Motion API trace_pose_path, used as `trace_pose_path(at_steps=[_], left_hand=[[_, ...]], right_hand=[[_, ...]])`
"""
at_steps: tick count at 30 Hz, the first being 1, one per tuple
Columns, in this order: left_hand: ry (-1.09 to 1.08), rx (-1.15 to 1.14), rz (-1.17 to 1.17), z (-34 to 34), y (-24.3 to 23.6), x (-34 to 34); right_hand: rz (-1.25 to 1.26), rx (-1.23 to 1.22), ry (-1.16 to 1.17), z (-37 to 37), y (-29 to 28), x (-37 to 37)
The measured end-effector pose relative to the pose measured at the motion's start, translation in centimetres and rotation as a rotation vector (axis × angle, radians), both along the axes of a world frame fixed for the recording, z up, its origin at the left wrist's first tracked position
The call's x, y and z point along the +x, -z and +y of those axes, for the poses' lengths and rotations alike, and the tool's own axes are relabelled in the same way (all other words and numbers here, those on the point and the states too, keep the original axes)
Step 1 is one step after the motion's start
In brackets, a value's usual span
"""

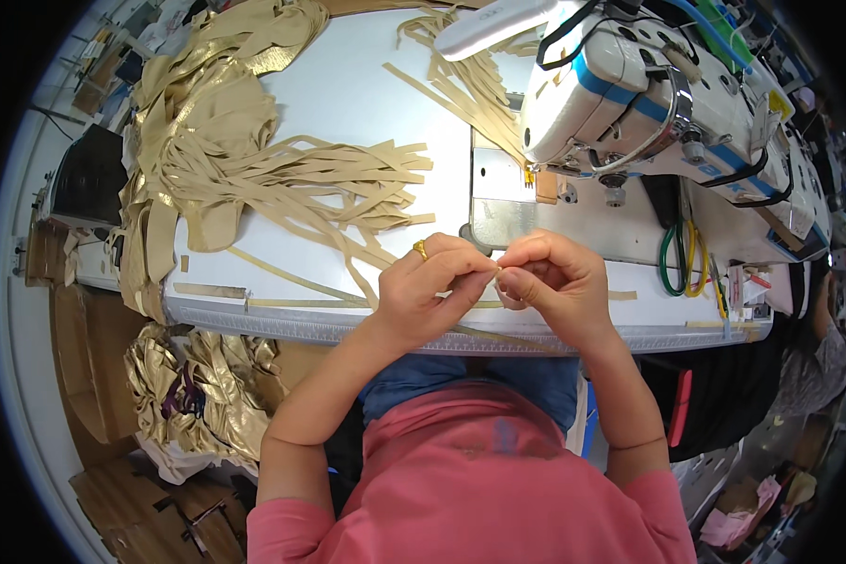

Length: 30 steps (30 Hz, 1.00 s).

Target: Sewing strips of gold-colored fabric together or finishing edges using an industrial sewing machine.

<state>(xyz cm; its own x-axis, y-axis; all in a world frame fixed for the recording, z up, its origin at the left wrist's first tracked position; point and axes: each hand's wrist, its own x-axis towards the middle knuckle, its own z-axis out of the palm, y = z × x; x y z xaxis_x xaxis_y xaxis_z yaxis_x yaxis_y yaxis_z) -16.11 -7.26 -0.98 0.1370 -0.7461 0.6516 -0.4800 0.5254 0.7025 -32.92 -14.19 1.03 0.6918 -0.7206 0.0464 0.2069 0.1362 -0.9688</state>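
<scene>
My left hand (427, 289), with a gold ring on one finger, and my right hand (562, 284) meet tip to tip over the front of the sewing table (348, 99). Thumb and forefinger are pinched together on each hand. Whatever lies between the fingertips is too small to make out. A narrow beige fabric strip (310, 304) runs along the table's front edge and passes under my hands. To the left of them lies a loose bundle of beige fabric strips (329, 179), some ends reaching my left hand. The metal sewing plate (508, 218) is just beyond my fingers.
A white sewing machine (583, 108) stands at the back right. Beige and gold fabric pieces (211, 103) are heaped at the left, and more strips (475, 85) lie behind the plate. Scissors with green and yellow handles (684, 258) rest at the right. Gold fabric (221, 390) is piled below the table.
</scene>
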Motion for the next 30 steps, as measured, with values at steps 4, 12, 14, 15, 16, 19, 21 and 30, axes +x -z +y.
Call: trace_pose_path(at_steps=[4,12,14,15,16,19,21,30], left_hand=[[-0.009,0.001,0.017,0.2,0.0,-0.1],[0.130,0.085,0.221,0.2,0.4,-0.1],[0.177,0.164,0.229,0.2,0.4,0.1],[0.226,0.246,0.235,0.2,0.3,0.1],[0.226,0.243,0.238,0.2,0.1,-0.3],[0.303,0.213,0.367,0.5,-0.9,-1.6],[0.649,0.553,0.743,0.4,-1.5,-1.0],[0.481,0.513,0.384,0.4,-2.3,-0.3]], right_hand=[[0.050,-0.130,0.010,0.0,-0.5,-0.1],[0.094,-0.207,-0.054,-0.6,-1.5,-0.4],[0.267,-0.540,-0.029,-0.8,-2.1,-0.6],[0.270,-0.542,-0.031,-0.7,-2.7,-0.5],[0.337,-0.683,-0.007,-0.6,-3.5,-0.4],[0.438,-0.873,0.023,-0.1,-5.1,-0.5],[0.477,-0.928,0.040,-0.2,-5.3,-1.0],[0.340,-0.426,0.134,1.0,-3.1,-1.4]])
